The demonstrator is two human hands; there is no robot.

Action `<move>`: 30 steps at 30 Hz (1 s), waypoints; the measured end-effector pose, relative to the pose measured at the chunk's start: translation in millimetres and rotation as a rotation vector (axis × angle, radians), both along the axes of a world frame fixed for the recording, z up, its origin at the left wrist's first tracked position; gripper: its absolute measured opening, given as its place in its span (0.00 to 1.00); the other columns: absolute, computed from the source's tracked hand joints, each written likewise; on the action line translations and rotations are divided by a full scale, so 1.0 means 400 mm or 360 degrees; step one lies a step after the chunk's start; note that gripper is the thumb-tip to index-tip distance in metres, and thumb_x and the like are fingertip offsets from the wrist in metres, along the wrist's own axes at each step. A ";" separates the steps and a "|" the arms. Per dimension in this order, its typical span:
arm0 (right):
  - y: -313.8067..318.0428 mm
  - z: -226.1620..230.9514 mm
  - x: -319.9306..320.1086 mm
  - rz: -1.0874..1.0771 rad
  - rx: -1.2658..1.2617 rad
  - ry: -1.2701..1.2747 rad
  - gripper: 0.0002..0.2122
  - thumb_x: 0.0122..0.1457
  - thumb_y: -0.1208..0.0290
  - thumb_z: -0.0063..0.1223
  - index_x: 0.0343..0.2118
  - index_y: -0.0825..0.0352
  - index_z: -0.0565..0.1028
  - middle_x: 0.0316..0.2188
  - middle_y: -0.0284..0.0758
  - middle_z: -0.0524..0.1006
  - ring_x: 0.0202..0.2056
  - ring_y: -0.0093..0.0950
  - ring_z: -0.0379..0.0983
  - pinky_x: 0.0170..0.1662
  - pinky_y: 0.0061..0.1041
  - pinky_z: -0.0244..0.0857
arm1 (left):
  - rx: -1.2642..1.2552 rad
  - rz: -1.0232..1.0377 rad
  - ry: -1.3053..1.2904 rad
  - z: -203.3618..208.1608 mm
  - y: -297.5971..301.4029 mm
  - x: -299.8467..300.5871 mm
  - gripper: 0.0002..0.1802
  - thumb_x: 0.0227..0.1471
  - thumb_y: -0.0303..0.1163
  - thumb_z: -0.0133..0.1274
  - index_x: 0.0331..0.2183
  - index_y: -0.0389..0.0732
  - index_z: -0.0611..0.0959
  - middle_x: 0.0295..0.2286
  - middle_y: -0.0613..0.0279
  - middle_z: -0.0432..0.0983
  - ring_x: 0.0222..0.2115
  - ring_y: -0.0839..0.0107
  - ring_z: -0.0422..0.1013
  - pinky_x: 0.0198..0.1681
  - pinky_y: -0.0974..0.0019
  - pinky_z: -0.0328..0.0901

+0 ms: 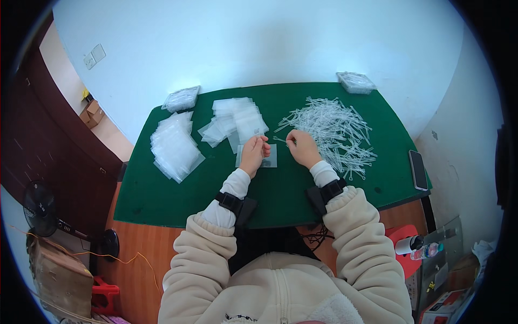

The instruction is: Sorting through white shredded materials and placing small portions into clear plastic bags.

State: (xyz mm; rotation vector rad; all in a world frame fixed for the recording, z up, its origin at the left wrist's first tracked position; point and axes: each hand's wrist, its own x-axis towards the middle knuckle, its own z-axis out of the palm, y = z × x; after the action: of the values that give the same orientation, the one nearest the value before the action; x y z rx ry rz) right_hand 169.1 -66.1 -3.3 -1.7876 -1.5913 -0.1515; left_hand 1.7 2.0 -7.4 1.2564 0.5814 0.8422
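Note:
My left hand (254,154) is closed, its fingers curled and turned inward; what they hold, if anything, is hidden. Beneath it a small clear plastic bag (271,161) lies flat on the green tabletop. To its right, my right hand (303,147) pinches a thin clear stick (279,139) with a looped end pointing left. Beside that hand spreads a big loose heap of similar clear sticks (337,124). Past my left hand lies a fanned pile of clear bags (237,119), and farther left sits another stack of clear bags (175,146).
Filled clear packs stand at the table's back left (182,99) and back right (356,82). A phone (417,169) rests at the right edge of the green table (162,202). A black fan (40,208) stands left; a red stool (402,237) holding bottles is on the right.

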 end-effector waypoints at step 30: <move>-0.008 0.031 -0.026 0.0771 0.0161 0.1487 0.03 0.49 0.76 0.52 0.27 0.69 0.72 0.21 0.26 0.72 0.20 0.12 0.64 0.23 0.12 0.58 | -0.0350 -0.0897 0.0027 0.040 -0.031 -0.008 0.13 0.57 0.36 0.38 0.38 0.38 0.69 0.31 0.61 0.71 0.31 0.72 0.69 0.38 0.67 0.65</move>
State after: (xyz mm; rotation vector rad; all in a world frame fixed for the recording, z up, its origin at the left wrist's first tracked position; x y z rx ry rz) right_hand 158.8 -69.3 9.1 -1.0637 -1.2099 0.7147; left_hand -1.5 -10.6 8.8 1.1428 0.2953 0.2879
